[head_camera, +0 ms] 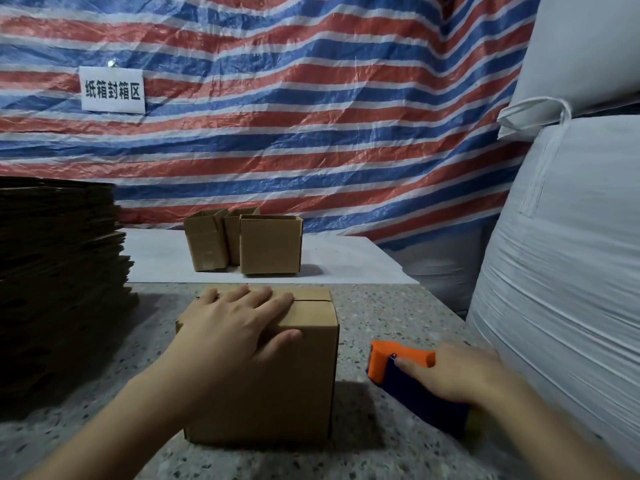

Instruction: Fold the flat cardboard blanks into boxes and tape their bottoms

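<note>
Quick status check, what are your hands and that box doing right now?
Left hand flat on box, holding flaps closed. Right hand gripping tape dispenser beside it. Seam untaped. Nothing in the way.

The scene is dim overall, with soft light from above and somewhat behind the camera. The box under the left hand's fingers throws a dark shadow onto the bench toward the right hand. Far left of those fingers, the stack of flat blanks sinks almost into black, its layers barely distinguishable. The right hand and the tape dispenser it grips are smeared by motion blur. The white sacks right of the fingers are the brightest area, without glare. Wide-angle distortion bends the tarp stripes toward the frame edges.
</note>
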`<action>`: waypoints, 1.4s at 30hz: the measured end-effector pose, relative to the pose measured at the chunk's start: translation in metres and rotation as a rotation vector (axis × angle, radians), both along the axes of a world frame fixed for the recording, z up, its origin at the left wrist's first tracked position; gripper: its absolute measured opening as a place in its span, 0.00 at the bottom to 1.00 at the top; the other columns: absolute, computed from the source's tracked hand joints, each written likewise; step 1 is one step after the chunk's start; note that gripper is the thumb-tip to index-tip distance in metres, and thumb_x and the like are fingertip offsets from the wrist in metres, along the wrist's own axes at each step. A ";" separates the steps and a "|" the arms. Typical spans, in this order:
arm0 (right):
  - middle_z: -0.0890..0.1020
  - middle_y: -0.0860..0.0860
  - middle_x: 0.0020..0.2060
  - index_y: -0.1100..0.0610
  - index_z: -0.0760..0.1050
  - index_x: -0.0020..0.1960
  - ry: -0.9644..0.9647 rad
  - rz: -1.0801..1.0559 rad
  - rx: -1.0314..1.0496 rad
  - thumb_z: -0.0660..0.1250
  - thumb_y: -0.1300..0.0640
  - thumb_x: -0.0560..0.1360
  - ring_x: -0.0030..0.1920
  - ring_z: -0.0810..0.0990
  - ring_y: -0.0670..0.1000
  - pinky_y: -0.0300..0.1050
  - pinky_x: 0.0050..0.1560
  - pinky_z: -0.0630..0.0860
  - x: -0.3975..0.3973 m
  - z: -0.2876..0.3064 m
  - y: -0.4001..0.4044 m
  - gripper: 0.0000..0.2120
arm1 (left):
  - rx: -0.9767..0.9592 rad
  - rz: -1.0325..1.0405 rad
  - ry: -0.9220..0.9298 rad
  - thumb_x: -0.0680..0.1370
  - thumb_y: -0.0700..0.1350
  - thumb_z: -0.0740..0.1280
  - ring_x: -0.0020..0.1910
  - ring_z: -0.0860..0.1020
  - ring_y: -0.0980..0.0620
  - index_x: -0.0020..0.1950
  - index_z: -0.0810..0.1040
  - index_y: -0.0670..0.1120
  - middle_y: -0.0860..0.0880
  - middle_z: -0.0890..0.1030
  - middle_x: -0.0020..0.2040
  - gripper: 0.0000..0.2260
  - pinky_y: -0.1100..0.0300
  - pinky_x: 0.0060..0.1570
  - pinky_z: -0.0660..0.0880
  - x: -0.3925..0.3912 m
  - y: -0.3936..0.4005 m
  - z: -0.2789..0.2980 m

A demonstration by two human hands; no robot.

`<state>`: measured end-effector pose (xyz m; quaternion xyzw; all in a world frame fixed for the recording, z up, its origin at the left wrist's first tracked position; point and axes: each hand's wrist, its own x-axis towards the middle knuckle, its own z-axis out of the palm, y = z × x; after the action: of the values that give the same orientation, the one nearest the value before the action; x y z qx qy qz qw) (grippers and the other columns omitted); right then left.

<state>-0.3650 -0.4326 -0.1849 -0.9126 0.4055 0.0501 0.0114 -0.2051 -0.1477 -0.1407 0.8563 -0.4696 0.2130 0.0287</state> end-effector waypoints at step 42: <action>0.79 0.55 0.33 0.59 0.79 0.54 -1.168 0.634 1.640 0.63 0.37 0.73 0.29 0.78 0.50 0.43 0.32 0.78 0.091 0.131 0.091 0.26 | -0.163 -0.001 0.205 0.77 0.71 0.44 0.74 0.65 0.54 0.77 0.27 0.49 0.55 0.71 0.74 0.41 0.48 0.77 0.53 0.001 -0.001 0.000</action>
<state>-0.2736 -0.3419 -0.0537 -0.5723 -0.0779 -0.1376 0.8047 -0.2037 -0.1485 -0.1405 0.8681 -0.4460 0.1618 0.1462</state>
